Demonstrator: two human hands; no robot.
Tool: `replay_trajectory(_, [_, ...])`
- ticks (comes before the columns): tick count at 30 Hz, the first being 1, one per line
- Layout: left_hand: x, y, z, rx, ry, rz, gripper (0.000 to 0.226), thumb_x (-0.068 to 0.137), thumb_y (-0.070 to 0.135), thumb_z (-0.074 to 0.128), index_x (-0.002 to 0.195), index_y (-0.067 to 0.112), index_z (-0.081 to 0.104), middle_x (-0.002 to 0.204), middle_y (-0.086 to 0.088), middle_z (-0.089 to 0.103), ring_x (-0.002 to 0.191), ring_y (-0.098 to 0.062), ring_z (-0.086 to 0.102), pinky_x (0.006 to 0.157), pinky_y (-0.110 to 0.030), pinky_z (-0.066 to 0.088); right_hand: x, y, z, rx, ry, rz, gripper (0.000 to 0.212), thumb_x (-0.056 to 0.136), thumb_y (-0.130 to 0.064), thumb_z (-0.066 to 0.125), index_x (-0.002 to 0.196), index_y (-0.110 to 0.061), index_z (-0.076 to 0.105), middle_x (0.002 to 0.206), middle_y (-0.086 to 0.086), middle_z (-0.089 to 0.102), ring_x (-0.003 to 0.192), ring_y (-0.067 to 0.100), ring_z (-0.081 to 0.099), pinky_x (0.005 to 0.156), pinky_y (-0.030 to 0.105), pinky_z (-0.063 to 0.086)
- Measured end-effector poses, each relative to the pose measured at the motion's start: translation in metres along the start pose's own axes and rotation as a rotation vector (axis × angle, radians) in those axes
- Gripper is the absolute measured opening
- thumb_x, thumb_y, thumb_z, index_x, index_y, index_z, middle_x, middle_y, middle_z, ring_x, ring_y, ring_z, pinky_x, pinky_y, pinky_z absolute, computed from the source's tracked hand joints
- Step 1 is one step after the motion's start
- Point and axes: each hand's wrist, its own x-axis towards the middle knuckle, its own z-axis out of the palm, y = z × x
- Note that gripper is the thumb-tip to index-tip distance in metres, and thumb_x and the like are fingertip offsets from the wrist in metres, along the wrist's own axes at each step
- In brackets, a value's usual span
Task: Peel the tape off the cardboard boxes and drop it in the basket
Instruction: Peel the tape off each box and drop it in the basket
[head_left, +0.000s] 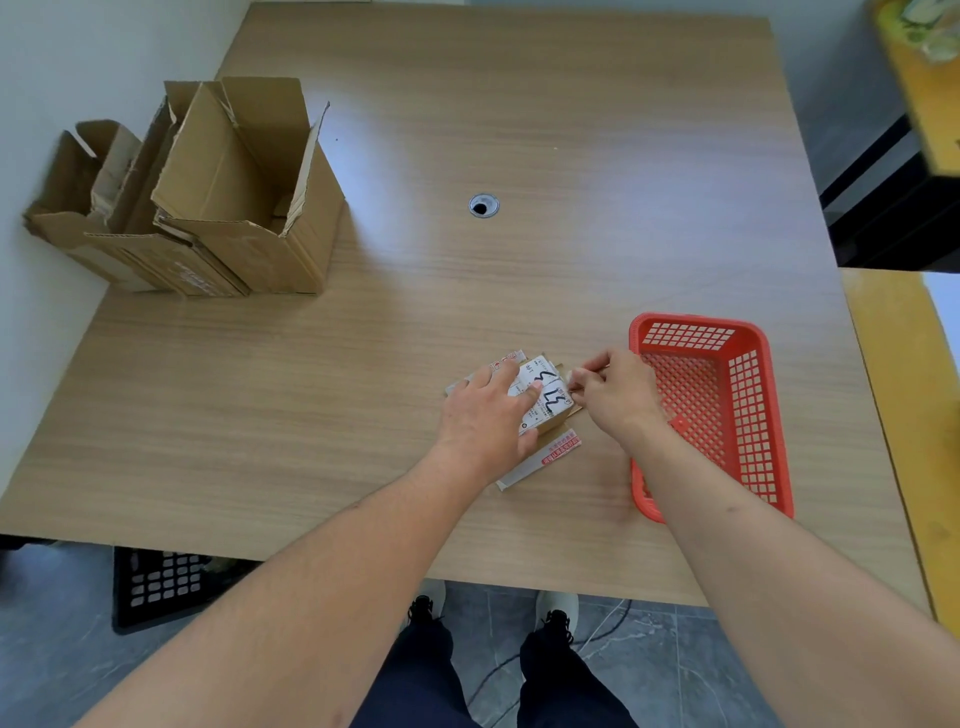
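Near the table's front edge, just left of the red basket (763, 415), lies the small cardboard box (540, 400) you are working on. Your left hand (483, 415) presses it flat with straight fingers; your right hand (618, 389) pinches at the tape (571, 387) on the box's right edge. Expect thin, clingy film that may tear or curl back on itself, so take hold at the lifted end and pull low. The box looks light and would likely slide without that hold. The basket is touching-close on your right and looks empty. Opened boxes (208, 197) sit well apart at the far left of the table (519, 130).
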Motion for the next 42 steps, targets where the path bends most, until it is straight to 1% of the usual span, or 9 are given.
replay_trajectory(7, [0.001,-0.001,-0.005,-0.004,-0.027,0.014,0.064,0.092,0.059,0.055,0.151,0.04,0.042,0.152,0.002,0.035,0.127,-0.022,0.041,0.093,-0.038,0.046,0.001,0.005,0.003,0.184,0.051,0.122,0.008,0.092,-0.005,0.071,0.088,-0.01,0.066,0.082,0.006,0.077,0.064,0.012,0.076,0.074,0.036,0.065])
replay_trajectory(12, [0.001,-0.001,-0.008,-0.011,-0.042,0.025,0.064,0.091,0.057,0.057,0.151,0.039,0.043,0.152,0.002,0.034,0.127,-0.022,0.041,0.094,-0.039,0.048,-0.002,0.003,0.011,-0.109,0.168,-0.004,0.011,0.09,-0.017,0.073,0.083,-0.022,0.067,0.086,-0.005,0.072,0.084,0.016,0.071,0.079,0.033,0.056])
replay_trajectory(17, [0.001,-0.003,-0.012,-0.007,-0.059,0.039,0.063,0.092,0.058,0.057,0.151,0.04,0.043,0.151,0.003,0.033,0.127,-0.022,0.04,0.093,-0.038,0.049,0.006,0.01,0.018,-0.119,0.158,-0.008,0.017,0.093,-0.02,0.071,0.08,-0.026,0.061,0.086,-0.003,0.071,0.082,0.022,0.072,0.08,0.045,0.06])
replay_trajectory(22, [-0.001,-0.005,-0.014,-0.004,-0.081,0.046,0.063,0.093,0.059,0.057,0.151,0.041,0.042,0.152,0.003,0.031,0.128,-0.021,0.04,0.094,-0.037,0.048,0.006,0.013,0.018,0.011,0.23,0.014,0.021,0.093,-0.011,0.068,0.079,-0.025,0.059,0.082,-0.001,0.07,0.076,0.021,0.072,0.075,0.046,0.061])
replay_trajectory(27, [-0.002,-0.002,-0.015,0.004,-0.094,0.042,0.063,0.093,0.058,0.057,0.151,0.042,0.041,0.154,0.004,0.031,0.13,-0.021,0.04,0.09,-0.035,0.046,0.001,0.009,0.003,0.125,0.114,-0.032,0.018,0.083,-0.012,0.084,0.077,-0.017,0.068,0.072,-0.001,0.072,0.064,0.013,0.074,0.065,0.03,0.062])
replay_trajectory(31, [0.0,-0.001,-0.019,-0.004,-0.111,0.043,0.063,0.092,0.058,0.059,0.151,0.041,0.043,0.153,0.003,0.032,0.13,-0.021,0.041,0.09,-0.035,0.046,-0.003,0.004,-0.004,0.192,0.087,-0.012,0.025,0.067,-0.023,0.096,0.076,-0.018,0.073,0.069,-0.001,0.074,0.061,0.011,0.074,0.065,0.029,0.06])
replay_trajectory(36, [-0.001,0.001,-0.019,0.002,-0.114,0.021,0.063,0.092,0.057,0.06,0.151,0.043,0.041,0.153,0.005,0.032,0.131,-0.021,0.04,0.089,-0.035,0.047,-0.011,0.007,-0.01,0.235,0.097,-0.042,0.008,0.083,-0.024,0.085,0.089,-0.02,0.08,0.074,-0.006,0.077,0.071,0.008,0.075,0.077,0.031,0.062])
replay_trajectory(38, [-0.001,0.003,-0.019,0.002,-0.105,0.019,0.062,0.093,0.057,0.059,0.15,0.043,0.042,0.153,0.005,0.032,0.131,-0.021,0.041,0.087,-0.034,0.046,-0.015,0.01,-0.015,0.178,0.128,-0.07,0.018,0.082,-0.018,0.085,0.098,-0.023,0.079,0.081,-0.009,0.076,0.076,0.002,0.073,0.076,0.023,0.059])
replay_trajectory(42, [0.002,0.011,-0.018,-0.01,-0.092,0.038,0.06,0.094,0.054,0.058,0.151,0.041,0.042,0.153,0.004,0.033,0.131,-0.022,0.042,0.092,-0.037,0.047,-0.017,0.016,-0.031,0.133,0.275,-0.043,0.016,0.078,-0.022,0.086,0.092,-0.024,0.077,0.076,-0.012,0.073,0.074,0.0,0.068,0.077,0.023,0.056])
